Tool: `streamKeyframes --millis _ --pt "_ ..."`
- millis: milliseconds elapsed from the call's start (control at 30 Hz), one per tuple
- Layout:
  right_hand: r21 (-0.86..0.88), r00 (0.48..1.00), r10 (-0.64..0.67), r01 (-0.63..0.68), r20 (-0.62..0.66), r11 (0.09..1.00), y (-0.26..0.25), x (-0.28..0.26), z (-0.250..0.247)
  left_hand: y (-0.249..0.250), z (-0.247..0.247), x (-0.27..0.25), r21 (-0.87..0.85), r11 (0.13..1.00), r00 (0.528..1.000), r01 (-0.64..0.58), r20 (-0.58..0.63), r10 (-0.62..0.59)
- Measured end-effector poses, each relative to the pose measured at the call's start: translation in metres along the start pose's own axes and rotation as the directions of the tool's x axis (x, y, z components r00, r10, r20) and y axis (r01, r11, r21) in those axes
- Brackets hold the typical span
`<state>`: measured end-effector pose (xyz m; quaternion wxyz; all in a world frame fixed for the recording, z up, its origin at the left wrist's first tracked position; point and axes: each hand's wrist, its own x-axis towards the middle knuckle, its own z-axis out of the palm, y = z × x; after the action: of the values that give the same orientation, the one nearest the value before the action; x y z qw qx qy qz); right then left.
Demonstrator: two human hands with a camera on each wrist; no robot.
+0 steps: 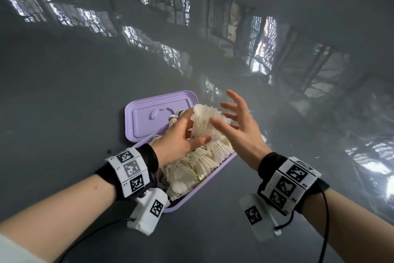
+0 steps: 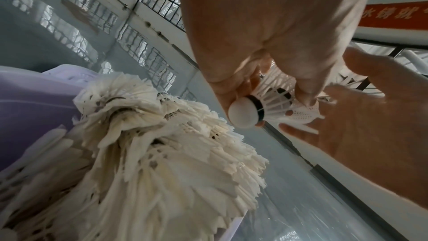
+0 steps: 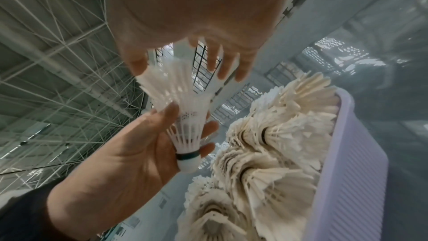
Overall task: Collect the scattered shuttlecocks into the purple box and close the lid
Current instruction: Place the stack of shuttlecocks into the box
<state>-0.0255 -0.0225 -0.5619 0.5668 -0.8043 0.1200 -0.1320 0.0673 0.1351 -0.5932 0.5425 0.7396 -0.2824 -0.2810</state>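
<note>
— That purple box (image 1: 213, 174) on the grey floor (image 1: 85, 92) looks nearly full already; its lid (image 1: 145, 122) is flung open behind it, and the white shuttlecocks (image 1: 191, 166) are heaped above the rim.

— And the last one? The left hand (image 1: 177, 143) has it, above the box's far end. The held shuttlecock (image 3: 185, 122) sits cork down, thumb and fingers curled round the stems just above the dark band.

— Good place to hold it, I'd say. It must weigh next to nothing, and those feathers would crush or bend if squeezed. The cork is the only firm part.

— The right hand (image 1: 241, 126) grips nothing: fingers spread and straight, palm hovering beside the feather skirt, the thumb (image 3: 136, 63) perhaps just brushing its edge.

— Both forearms reach forward, wrists bent toward each other over the box.
</note>
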Motion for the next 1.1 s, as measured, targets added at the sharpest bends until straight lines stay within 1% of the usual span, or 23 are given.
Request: streamKeyframes --millis 33,67,133,167,200,267,333,367,400,433,467,500,533,567,600,700,767,833,900,933,967,1033,1100 --pt "-0.01 0.997 -0.044 0.043 -0.059 0.999 -0.001 0.001 -0.002 -0.001 0.0 0.0 -0.016 1.0 1.0 0.001 -0.018 -0.001" --pt "-0.055 0.995 -0.068 0.064 -0.076 0.996 0.0 0.002 -0.002 0.0 0.002 -0.001 -0.045 0.999 1.0 0.002 -0.03 -0.003" --pt "-0.181 0.997 -0.078 0.074 -0.013 0.981 -0.002 0.002 0.0 0.003 0.003 -0.005 -0.053 0.999 0.999 -0.01 -0.041 0.008" --pt "-0.229 0.997 -0.074 0.08 0.035 0.97 -0.001 0.002 0.003 0.005 0.002 -0.008 -0.008 1.0 0.999 -0.03 -0.044 0.03" --pt "-0.235 0.994 -0.068 0.087 0.084 0.968 -0.001 0.001 0.006 0.006 0.0 -0.011 0.058 0.997 0.997 -0.059 -0.046 0.062" --pt "-0.166 0.988 -0.059 0.083 0.144 0.983 -0.002 0.001 0.011 0.006 -0.009 -0.015 0.212 0.972 0.992 -0.105 -0.05 0.118" --pt "-0.036 0.996 -0.032 0.035 0.083 0.999 -0.001 0.003 0.013 0.004 -0.024 -0.02 0.394 0.907 0.98 -0.151 -0.061 0.19" --pt "0.001 1.0 -0.007 0.007 0.03 1.0 0.0 0.006 0.013 0.002 -0.035 -0.023 0.517 0.834 0.962 -0.191 -0.07 0.264" --pt "0.012 1.0 0.02 -0.02 -0.015 1.0 0.001 0.008 0.012 0.0 -0.047 -0.025 0.649 0.72 0.928 -0.244 -0.06 0.368" --pt "0.003 0.998 0.05 -0.05 -0.037 0.999 0.004 0.01 0.01 -0.004 -0.061 -0.028 0.761 0.573 0.885 -0.305 0.004 0.466" --pt "-0.014 0.996 0.086 -0.087 -0.035 0.996 0.007 0.011 0.007 -0.008 -0.074 -0.032 0.831 0.42 0.844 -0.366 0.107 0.525" --pt "-0.035 0.993 0.121 -0.121 -0.016 0.992 0.01 0.011 0.006 -0.014 -0.087 -0.036 0.865 0.272 0.809 -0.421 0.223 0.543" --pt "-0.059 0.989 0.148 -0.147 0.007 0.987 0.013 0.011 0.004 -0.022 -0.099 -0.039 0.871 0.152 0.783 -0.468 0.328 0.529" --pt "-0.086 0.986 0.164 -0.161 0.025 0.983 0.017 0.01 0.003 -0.031 -0.11 -0.043 0.863 0.068 0.771 -0.5 0.409 0.488" --pt "-0.111 0.984 0.173 -0.168 0.04 0.98 0.019 0.009 0.003 -0.038 -0.118 -0.047 0.857 0.027 0.775 -0.515 0.451 0.443" --pt "-0.143 0.98 0.191 -0.181 0.056 0.973 0.024 0.006 0.003 -0.055 -0.136 -0.059 0.846 0.031 0.78 -0.533 0.477 0.405" --pt "-0.152 0.976 0.209 -0.199 0.055 0.968 0.027 0.005 0.003 -0.061 -0.142 -0.066 0.818 0.009 0.759 -0.575 0.529 0.38" --pt "-0.16 0.97 0.235 -0.223 0.062 0.962 0.029 0.004 0.003 -0.067 -0.142 -0.07 0.77 -0.022 0.708 -0.637 0.597 0.377" --pt "-0.18 0.964 0.256 -0.24 0.072 0.954 0.032 0.004 0.004 -0.076 -0.137 -0.071 0.701 -0.076 0.629 -0.709 0.678 0.381" --pt "-0.192 0.962 0.264 -0.246 0.075 0.95 0.033 0.004 0.006 -0.082 -0.132 -0.07 0.68 -0.103 0.602 -0.726 0.7 0.385" --pt "-0.206 0.959 0.27 -0.25 0.079 0.946 0.035 0.004 0.006 -0.088 -0.126 -0.068 0.673 -0.109 0.589 -0.732 0.705 0.394" --pt "-0.237 0.955 0.281 -0.252 0.098 0.938 0.038 0.002 0.008 -0.099 -0.112 -0.062 0.69 -0.078 0.61 -0.72 0.682 0.403" --pt "-0.267 0.953 0.279 -0.241 0.115 0.933 0.039 0.001 0.01 -0.101 -0.101 -0.057 0.713 -0.051 0.648 -0.699 0.662 0.376"
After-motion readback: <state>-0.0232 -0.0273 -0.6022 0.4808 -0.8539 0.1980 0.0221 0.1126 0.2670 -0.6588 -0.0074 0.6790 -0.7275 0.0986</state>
